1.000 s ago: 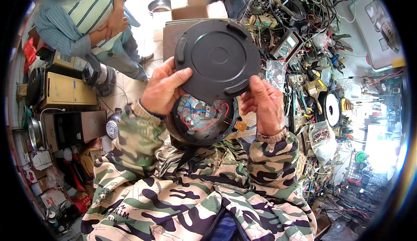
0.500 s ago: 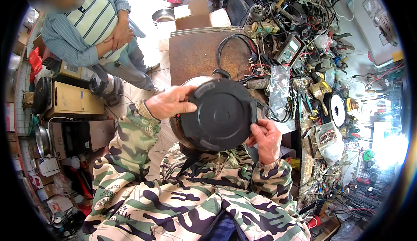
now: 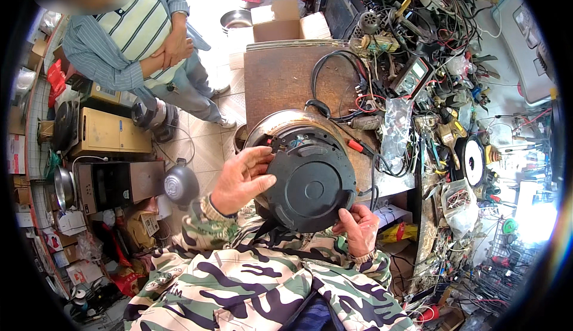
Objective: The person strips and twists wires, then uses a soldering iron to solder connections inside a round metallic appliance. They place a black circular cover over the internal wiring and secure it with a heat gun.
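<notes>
A round black base cover (image 3: 314, 189) with raised concentric rings is tilted toward me on an electric appliance. Behind its far edge show the appliance's worn metal body (image 3: 265, 129) and a little wiring (image 3: 296, 141). My left hand (image 3: 240, 181) is at the cover's left edge, thumb and fingers bent around the rim; the exact contact is partly hidden. My right hand (image 3: 358, 229) pinches the rim at the lower right between thumb and fingers.
A brown bench top (image 3: 280, 80) lies ahead, with a black cable loop (image 3: 319, 71) and red-tipped lead (image 3: 356, 146). Tools, wires and a multimeter (image 3: 412, 76) crowd the right. A person (image 3: 149, 39) stands at far left. A pan (image 3: 181, 182) is on the floor side.
The cover has moved nearer to me, and the metal body and wiring now show beyond its far edge. Both my hands have come lower with it.
</notes>
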### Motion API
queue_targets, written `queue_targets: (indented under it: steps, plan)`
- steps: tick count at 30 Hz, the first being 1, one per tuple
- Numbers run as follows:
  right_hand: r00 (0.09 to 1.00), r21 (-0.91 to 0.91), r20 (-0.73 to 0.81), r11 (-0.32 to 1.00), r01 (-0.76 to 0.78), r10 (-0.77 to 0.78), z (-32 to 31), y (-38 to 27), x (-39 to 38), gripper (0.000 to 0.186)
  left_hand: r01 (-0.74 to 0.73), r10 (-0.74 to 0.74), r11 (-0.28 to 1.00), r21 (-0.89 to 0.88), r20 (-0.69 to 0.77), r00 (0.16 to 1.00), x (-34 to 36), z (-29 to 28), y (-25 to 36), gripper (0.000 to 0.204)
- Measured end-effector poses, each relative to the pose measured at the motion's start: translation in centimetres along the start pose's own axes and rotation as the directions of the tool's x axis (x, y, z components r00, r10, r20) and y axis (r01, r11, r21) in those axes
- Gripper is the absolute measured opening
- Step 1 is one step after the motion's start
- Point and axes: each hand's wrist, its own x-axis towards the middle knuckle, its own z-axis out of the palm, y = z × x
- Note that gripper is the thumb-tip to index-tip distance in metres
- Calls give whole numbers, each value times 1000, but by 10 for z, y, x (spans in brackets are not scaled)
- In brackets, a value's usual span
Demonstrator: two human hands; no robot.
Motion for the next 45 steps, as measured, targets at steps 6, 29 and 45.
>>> queue_targets:
  steps: [6,29,45]
  plan:
    - [999,-39,-44,999,-16,15,2,3,6,31,-146,261,920,363,-291,920,-33,14,-9,55]
    - [997,-131,-77,991,2,-12,20,-1,25,36,-212,435,596,775,-90,896,-13,3,-21,51]
    - [941,-762,-28,616,198,-337,27,-14,28,29,-201,452,556,807,-91,887,-10,6,-22,49]
